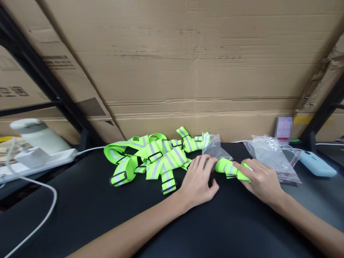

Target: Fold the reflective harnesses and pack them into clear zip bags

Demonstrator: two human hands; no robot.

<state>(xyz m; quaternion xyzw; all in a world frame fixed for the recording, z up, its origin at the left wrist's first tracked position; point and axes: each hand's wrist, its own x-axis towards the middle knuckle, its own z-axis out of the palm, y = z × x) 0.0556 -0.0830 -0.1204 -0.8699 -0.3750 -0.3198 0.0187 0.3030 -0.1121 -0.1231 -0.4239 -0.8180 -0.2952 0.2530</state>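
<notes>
My right hand (260,179) is closed around a rolled neon-yellow reflective strap (228,167), held just above the black table. My left hand (197,181) is lowered to the table, fingers bent and thumb apart from them. Its fingertips touch the near edge of a small clear plastic bag (216,146); their undersides are hidden. Left of that hand lies a loose pile of neon-yellow reflective straps (163,157) with grey stripes and black buckles. One end of the pile reaches up to the small bag.
More clear plastic bags (271,156) lie beyond my right hand, beside a light-blue device (317,163). A white power strip (40,161) with a cable and a pale bottle (40,134) are at left. Cardboard (193,71) walls the back; black frame posts (51,82) flank it.
</notes>
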